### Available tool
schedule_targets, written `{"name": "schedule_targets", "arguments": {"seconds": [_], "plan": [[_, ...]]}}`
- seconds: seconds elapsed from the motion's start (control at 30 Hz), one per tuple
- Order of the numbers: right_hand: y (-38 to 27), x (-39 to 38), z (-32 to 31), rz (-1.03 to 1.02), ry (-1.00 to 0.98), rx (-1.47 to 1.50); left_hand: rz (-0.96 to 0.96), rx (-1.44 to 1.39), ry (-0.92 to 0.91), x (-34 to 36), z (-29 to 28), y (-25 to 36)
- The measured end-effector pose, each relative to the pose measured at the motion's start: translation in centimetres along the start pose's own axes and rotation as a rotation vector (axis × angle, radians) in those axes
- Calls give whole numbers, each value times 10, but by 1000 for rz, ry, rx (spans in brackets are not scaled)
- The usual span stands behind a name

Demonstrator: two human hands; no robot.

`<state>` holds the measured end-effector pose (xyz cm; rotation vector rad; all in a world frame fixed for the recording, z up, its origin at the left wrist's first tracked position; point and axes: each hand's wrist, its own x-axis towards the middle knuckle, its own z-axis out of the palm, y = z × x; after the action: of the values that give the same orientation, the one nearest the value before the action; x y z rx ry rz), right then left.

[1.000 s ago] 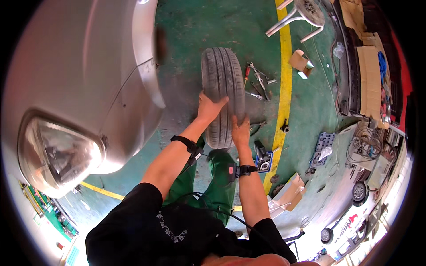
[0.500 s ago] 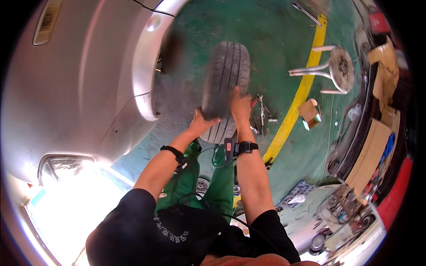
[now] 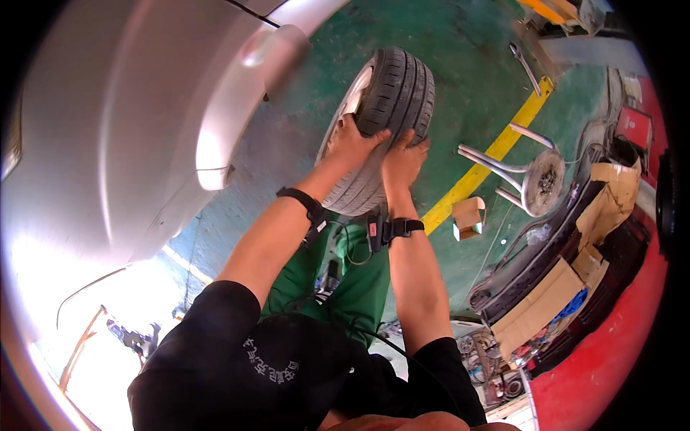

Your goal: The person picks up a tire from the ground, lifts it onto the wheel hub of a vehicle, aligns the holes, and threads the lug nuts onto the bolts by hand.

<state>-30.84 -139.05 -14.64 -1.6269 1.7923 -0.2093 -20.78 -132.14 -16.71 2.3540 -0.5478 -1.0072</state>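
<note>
A black car wheel with a pale rim point(image 3: 396, 92) stands tilted in front of me, tread toward me and rim turned to the left. Around its left edge my left hand point(image 3: 352, 146) is closed, thumb lying over the tread and fingers by the rim. My right hand point(image 3: 405, 164) is pressed to the tread at the right side, its thumb close to the left one. I cannot tell whether the tyre's lower end touches the floor. A silver car body point(image 3: 144, 108) with a wheel arch stands to the left of the wheel.
On the right lies a tipped round metal stool point(image 3: 543, 183) across a yellow floor line point(image 3: 467, 190). Near it are a small open carton point(image 3: 468, 218) and a long wrench point(image 3: 525, 68). Farther right, flattened cardboard point(image 3: 535, 305) rests on a dark car bumper point(image 3: 535, 262).
The wheel has turned so that its rim now shows on the left. My left hand has moved up along its edge, and my view has swung, hiding the tools beside the wheel.
</note>
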Motion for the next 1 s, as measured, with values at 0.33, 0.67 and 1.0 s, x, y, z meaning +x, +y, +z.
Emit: {"name": "schedule_targets", "arguments": {"seconds": [0.33, 0.67, 1.0], "plan": [[-33, 49, -3, -73, -87, -122, -139, -223, 75, -6, 1, 2], [-44, 107, -10, -303, -336, -253, -258, -471, 412, -15, 51, 30], [-25, 134, -21, -671, -458, -264, -403, -618, 671, -39, 119, 63]]}}
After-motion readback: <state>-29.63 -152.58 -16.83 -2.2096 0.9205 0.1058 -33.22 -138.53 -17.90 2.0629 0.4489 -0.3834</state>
